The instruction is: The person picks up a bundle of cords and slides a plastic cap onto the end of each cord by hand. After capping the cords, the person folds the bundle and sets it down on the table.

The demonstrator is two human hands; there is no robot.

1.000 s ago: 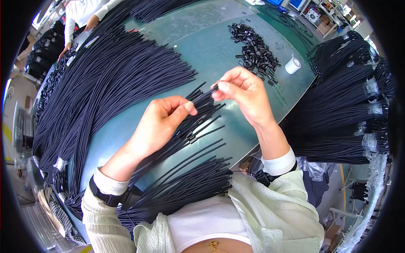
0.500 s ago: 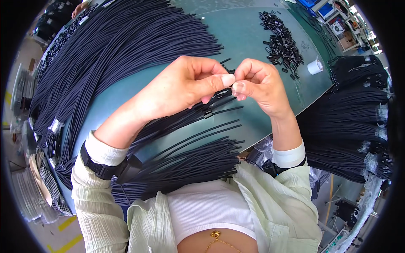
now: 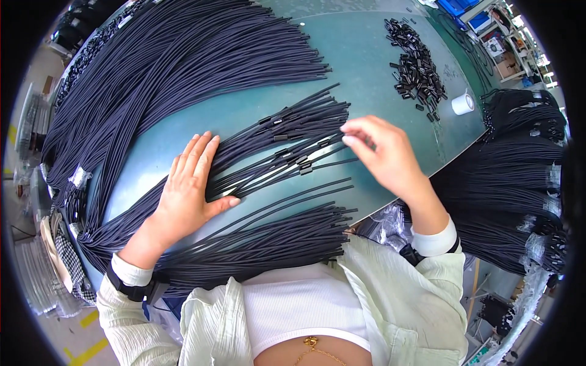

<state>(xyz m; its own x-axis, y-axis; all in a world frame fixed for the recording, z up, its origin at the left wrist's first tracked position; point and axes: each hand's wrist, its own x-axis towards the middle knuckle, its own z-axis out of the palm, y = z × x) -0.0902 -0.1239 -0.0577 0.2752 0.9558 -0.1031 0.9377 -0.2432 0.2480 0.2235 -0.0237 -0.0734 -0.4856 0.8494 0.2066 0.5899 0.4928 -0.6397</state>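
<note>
My left hand [image 3: 189, 189] lies flat with fingers stretched over a spread bundle of thin black cords [image 3: 305, 119] on the table. Several cords in this bundle carry short black sleeves [image 3: 303, 163] near their free ends. At those ends, on the right, is my right hand [image 3: 384, 149]. Its fingers are curved, with thumb and index tips a little apart and nothing visible between them. One cord end comes close to these tips; whether they touch is too small to tell. Nearer to me, another bundle of black cords [image 3: 293, 235] lies along the table edge.
A big fan of black cords [image 3: 201, 55] covers the far left of the green table [image 3: 360, 55]. Loose black sleeves [image 3: 418, 73] are heaped at the far right, near a white roll [image 3: 463, 104]. More cords [image 3: 494, 189] hang beyond the right edge. Shelving [image 3: 503, 43] stands behind.
My hands have come apart from their meeting point over the cords. The left moved left and down onto the bundle, its fingers opening flat; the right moved slightly right and down.
</note>
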